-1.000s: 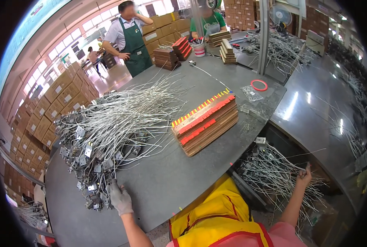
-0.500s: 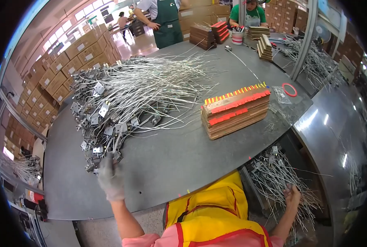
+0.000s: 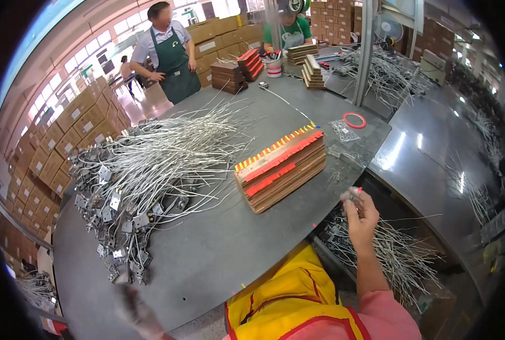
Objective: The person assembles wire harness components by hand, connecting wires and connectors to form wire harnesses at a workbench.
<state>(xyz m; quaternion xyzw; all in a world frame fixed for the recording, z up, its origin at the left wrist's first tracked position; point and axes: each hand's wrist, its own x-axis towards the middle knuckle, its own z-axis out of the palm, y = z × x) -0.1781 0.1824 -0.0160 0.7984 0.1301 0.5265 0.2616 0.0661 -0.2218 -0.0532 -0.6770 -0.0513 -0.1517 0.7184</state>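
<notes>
My left hand [image 3: 132, 309], in a pale glove, is smeared by motion at the table's near left. It is just below a pile of small metal boxes [image 3: 115, 199] with long silvery wires [image 3: 173, 136]; whether it holds anything is hidden by blur. My right hand [image 3: 361, 212] is raised at the table's right edge, fingers curled and thumb near the fingertips. Pale coverings and a bit of red show at its fingertips; anything pinched there is too small to make out. Below it lies a second heap of wired parts [image 3: 402, 252].
A stack of brown boards [image 3: 283, 184] with red strips and a yellow-striped top edge stands mid-table. Beyond it are a red ring [image 3: 354, 120], a clear bag [image 3: 344, 130] and a metal post [image 3: 365, 56]. A person in a green apron [image 3: 176, 65] stands across the table; another sits farther back.
My right hand has risen from the lower wire heap to the table's right edge. My left hand has pulled back from the metal boxes toward the near edge. The view has shifted right.
</notes>
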